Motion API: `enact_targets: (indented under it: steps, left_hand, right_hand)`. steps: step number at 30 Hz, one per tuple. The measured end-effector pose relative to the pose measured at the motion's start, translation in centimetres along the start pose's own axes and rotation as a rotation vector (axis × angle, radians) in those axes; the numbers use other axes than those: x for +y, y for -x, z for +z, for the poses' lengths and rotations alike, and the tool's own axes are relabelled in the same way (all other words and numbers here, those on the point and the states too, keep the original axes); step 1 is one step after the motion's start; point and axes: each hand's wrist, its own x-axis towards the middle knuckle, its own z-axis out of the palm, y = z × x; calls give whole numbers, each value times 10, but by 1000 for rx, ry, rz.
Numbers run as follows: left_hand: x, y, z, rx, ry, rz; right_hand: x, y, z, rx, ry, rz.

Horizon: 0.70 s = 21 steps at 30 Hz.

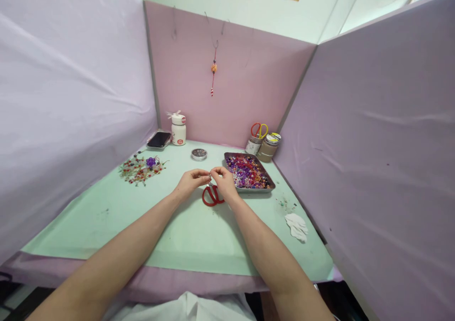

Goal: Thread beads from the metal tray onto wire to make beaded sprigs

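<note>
My left hand point(192, 182) and my right hand point(223, 180) meet over the middle of the table, fingertips pinched close together. Whatever they hold between them is too small to make out. Just below the hands lies a pair of red-handled scissors point(209, 197), its blades mostly hidden by my fingers. Right beside my right hand stands a metal tray point(272, 184) filled with purple, red and clear beads point(245, 171). A small round tin point(199, 154) with tiny silvery pieces sits behind the hands.
On the left rests a pile of beaded strands point(140, 169) with a purple bead cluster point(151, 162). Along the back are a phone point(159, 140), a white bottle point(178, 130) and jars point(269, 148), one holding scissors. A crumpled white cloth point(296, 227) lies at right. Fabric partitions enclose three sides.
</note>
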Motion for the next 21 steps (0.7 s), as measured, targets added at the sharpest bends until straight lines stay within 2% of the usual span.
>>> enact_targets:
  steps: [9, 15, 21]
  left_hand:
    - [-4, -3, 0, -76, 50, -38]
    - [-5, -1, 0, -121, 161, -80]
    - [-6, -1, -2, -145, 168, -93]
  right_hand:
    - [7, -2, 1, 19, -4, -25]
    - [8, -2, 0, -112, -134, 62]
    - [6, 0, -1, -100, -84, 59]
